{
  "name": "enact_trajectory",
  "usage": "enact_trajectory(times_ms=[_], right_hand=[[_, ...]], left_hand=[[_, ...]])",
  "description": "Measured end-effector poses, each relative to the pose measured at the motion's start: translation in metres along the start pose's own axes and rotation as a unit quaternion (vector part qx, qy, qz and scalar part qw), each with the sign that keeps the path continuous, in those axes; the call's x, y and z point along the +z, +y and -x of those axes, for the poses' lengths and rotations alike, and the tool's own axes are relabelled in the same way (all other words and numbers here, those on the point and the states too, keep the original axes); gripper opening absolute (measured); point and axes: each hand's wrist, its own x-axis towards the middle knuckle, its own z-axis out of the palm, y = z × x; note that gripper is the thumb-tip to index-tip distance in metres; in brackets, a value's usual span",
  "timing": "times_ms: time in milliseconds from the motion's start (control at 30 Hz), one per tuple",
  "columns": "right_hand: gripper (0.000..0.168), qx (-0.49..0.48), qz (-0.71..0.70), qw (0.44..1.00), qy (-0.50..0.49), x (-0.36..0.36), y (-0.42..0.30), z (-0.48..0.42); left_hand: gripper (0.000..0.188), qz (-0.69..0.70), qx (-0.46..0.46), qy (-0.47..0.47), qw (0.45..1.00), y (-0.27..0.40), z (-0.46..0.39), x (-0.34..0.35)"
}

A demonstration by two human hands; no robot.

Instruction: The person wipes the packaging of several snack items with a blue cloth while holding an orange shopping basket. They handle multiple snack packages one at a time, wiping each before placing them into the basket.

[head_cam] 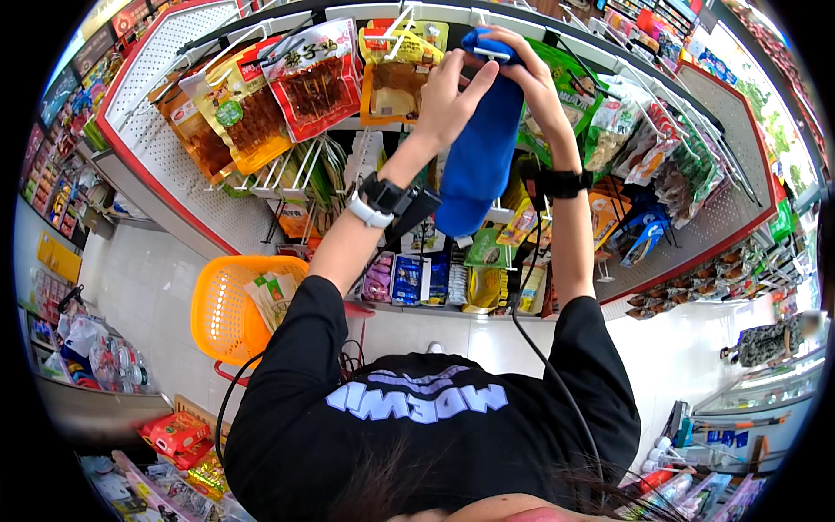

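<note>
A long blue cloth item (481,150) hangs from the shelf rack in front of me. The white tip of a display hook (490,54) shows against its bunched top end. My right hand (531,72) grips that top end from the right, fingers bent over it. On the other side, my left hand (450,98) has its thumb lying across the front of the cloth. Its other fingers are bent near the cloth's left edge, and whether they pinch it is hidden. Yellow snack packets (398,78) hang beside my left hand, and a green snack bag (564,91) hangs beside my right.
An orange perforated basket (218,307) with a packet (274,293) inside stands at lower left. Red-edged pegboard panels (176,65) flank the rack. Boxed small packets (409,277) line the lower shelf. Black cables (522,320) run from my wrists. Another person (770,339) is far right.
</note>
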Motion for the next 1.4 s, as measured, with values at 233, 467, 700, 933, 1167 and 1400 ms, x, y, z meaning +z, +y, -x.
enact_trajectory(times_ms=[233, 467, 700, 933, 1167, 1400], right_hand=[[0.039, -0.047, 0.013, 0.999, 0.002, 0.000, 0.019, -0.015], [0.033, -0.018, -0.015, 0.998, 0.050, 0.002, 0.063, -0.032], [0.035, 0.008, -0.067, 0.985, 0.156, 0.013, 0.114, -0.052], [0.033, 0.030, 0.058, 0.977, 0.204, 0.011, 0.137, -0.069], [0.032, 0.076, 0.028, 0.965, 0.248, 0.022, 0.127, -0.065], [0.032, 0.045, -0.016, 0.969, 0.241, 0.025, 0.102, -0.050]], left_hand=[[0.042, -0.023, -0.106, -0.039, 0.993, 0.013, -0.014, -0.009], [0.033, 0.120, -0.034, -0.032, 0.992, 0.002, -0.016, -0.002], [0.041, 0.095, -0.090, -0.069, 0.989, 0.008, -0.014, -0.008], [0.042, 0.083, -0.085, -0.055, 0.991, 0.012, -0.014, -0.007], [0.041, 0.055, -0.081, -0.043, 0.994, 0.013, -0.013, -0.010], [0.041, 0.074, -0.057, -0.048, 0.994, 0.010, -0.015, -0.009]])
